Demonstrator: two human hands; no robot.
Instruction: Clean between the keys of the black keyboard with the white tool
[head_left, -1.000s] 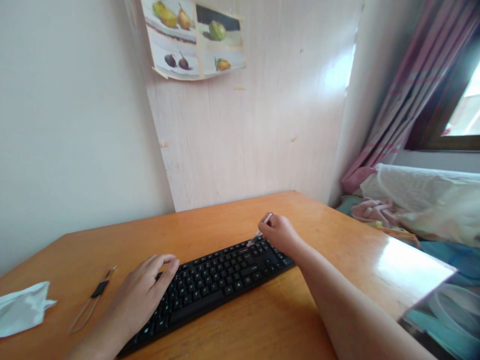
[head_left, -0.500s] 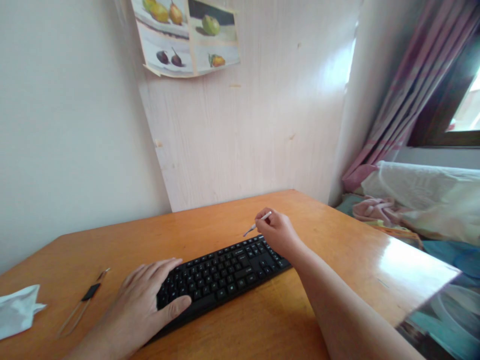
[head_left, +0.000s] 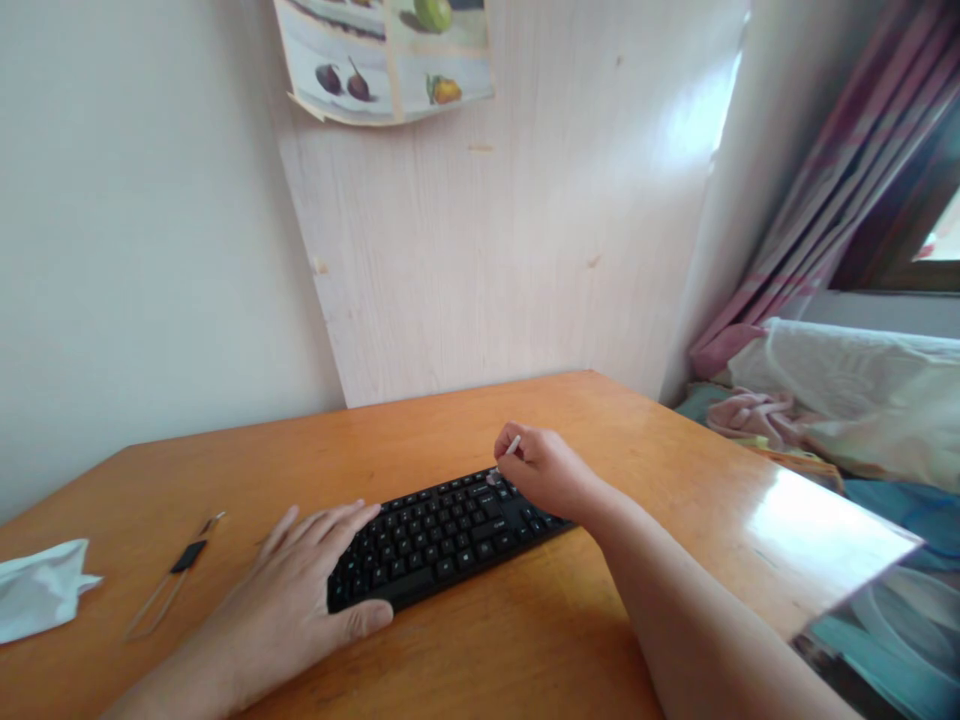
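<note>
A black keyboard [head_left: 435, 545] lies at a slant on the wooden desk. My left hand [head_left: 300, 570] spans its left end, with the thumb along the near edge and the spread fingers at the far edge, steadying it. Over the keyboard's right part, my right hand [head_left: 544, 465] is closed in a pinch around a small brush [head_left: 514, 445] with a white handle. The brush's greyish tip meets the upper row of keys. My right fingers and wrist hide part of the keyboard's right end.
Left of my left hand lies a thin long tool [head_left: 187, 556] with a black middle piece. A white tissue [head_left: 45, 590] is at the desk's left side. Fruit pictures [head_left: 390, 70] hang on the board behind. Cloths and a clear plastic tub [head_left: 911, 620] sit beyond the right edge.
My right hand has lowered and moved slightly left, bringing the brush tip from above the far edge down onto the keys. My left thumb has slid off the key tops to the near edge.
</note>
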